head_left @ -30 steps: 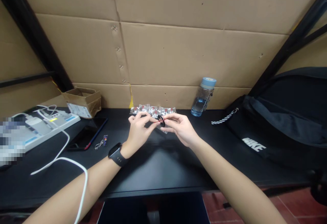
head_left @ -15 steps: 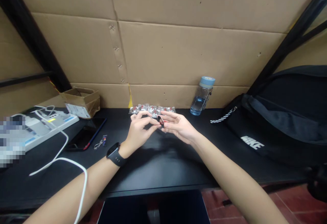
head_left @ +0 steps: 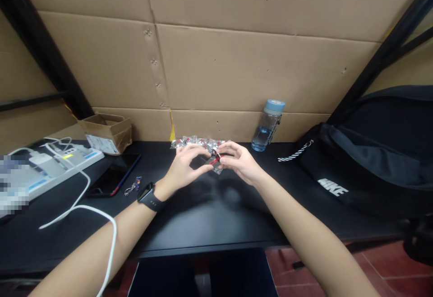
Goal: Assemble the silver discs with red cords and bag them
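A small dark piece with a thin red strand [head_left: 215, 156] is held up between my two hands over the black table. My right hand [head_left: 241, 164] is closed on its right side, thumb and fingers pinching it. My left hand [head_left: 182, 166], wearing a black watch, curves round from the other side; its thumb tip is at the red strand and its forefinger tip at the dark part. Just behind my fingers lies a row of several small clear plastic packets [head_left: 194, 141] with red bits inside. Another shiny clear packet [head_left: 217, 169] shows just below the held piece. My fingers partly cover the piece.
On the left are a white power strip [head_left: 79, 158] with cables, a small cardboard box [head_left: 113, 132], a dark phone or tablet [head_left: 113, 175] and a small trinket [head_left: 133, 186]. A water bottle [head_left: 267, 125] and a black backpack [head_left: 368, 152] stand right. Cardboard [head_left: 230, 71] lines the back.
The dark round piece has turned in my fingers, and its red strand now shows clearly. My left thumb and forefinger have spread farther apart. The view has shifted slightly.
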Demonstrator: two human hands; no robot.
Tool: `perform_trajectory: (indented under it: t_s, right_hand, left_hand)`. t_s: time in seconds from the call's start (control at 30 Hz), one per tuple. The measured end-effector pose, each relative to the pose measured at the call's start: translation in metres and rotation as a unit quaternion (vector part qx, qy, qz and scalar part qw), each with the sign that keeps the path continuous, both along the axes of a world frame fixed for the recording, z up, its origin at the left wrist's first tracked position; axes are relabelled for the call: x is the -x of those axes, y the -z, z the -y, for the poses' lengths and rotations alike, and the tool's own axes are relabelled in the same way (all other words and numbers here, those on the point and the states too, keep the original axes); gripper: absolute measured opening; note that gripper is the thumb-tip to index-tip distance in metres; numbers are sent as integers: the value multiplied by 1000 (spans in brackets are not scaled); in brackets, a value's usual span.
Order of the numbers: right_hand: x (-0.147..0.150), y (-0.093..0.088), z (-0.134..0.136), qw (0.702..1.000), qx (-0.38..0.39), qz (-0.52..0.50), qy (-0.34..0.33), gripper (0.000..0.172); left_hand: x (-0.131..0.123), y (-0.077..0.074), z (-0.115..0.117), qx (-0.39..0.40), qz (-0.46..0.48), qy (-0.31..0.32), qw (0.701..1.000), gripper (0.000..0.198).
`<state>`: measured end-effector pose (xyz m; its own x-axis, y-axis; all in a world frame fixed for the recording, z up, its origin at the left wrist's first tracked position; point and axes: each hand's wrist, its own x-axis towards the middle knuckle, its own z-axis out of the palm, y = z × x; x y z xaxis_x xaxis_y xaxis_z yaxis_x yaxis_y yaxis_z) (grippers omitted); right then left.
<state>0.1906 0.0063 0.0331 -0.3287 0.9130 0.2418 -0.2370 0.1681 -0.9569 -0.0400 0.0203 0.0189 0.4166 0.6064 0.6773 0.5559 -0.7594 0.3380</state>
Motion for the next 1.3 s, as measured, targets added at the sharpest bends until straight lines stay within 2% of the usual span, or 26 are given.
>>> perform_trajectory:
  t_s: [0.07,0.13,0.27,0.37,0.5,0.67,0.83,0.97,1.2,1.3]
  right_hand:
    - [-7,2,-6,999,-9,13,36,46]
    - [-15,3,-13,997,-14,34,64,46]
    - [-27,4,-22,993,-33,78,83,46]
    - [-32,5,-25,987,-57,124,82,49]
    - [-35,8,-25,962,-123,230,78,45]
    - [-38,10,-23,888,-210,397,100,26]
    - [-41,5,-18,830,-240,496,81,18]
    - [-41,1,-13,779,-265,564,70,15]
    - [-33,8,-16,732,-264,625,58,3]
    - [-30,12,-18,729,-260,629,68,4]
  left_hand:
    - [3,7,-9,51,-23,-12,998,37]
    - [8,16,-19,105,-59,9,993,41]
    - [14,29,-33,166,-140,131,967,57]
    - [13,29,-31,157,-171,168,958,55]
    - [6,25,-20,147,-231,153,949,45]
    - [1,26,-8,134,-279,117,944,45]
    - [1,26,-1,116,-308,113,937,44]
    - [-5,29,5,102,-303,82,944,44]
    - [-13,35,9,95,-301,62,947,48]
    - [-13,36,10,94,-302,62,947,48]
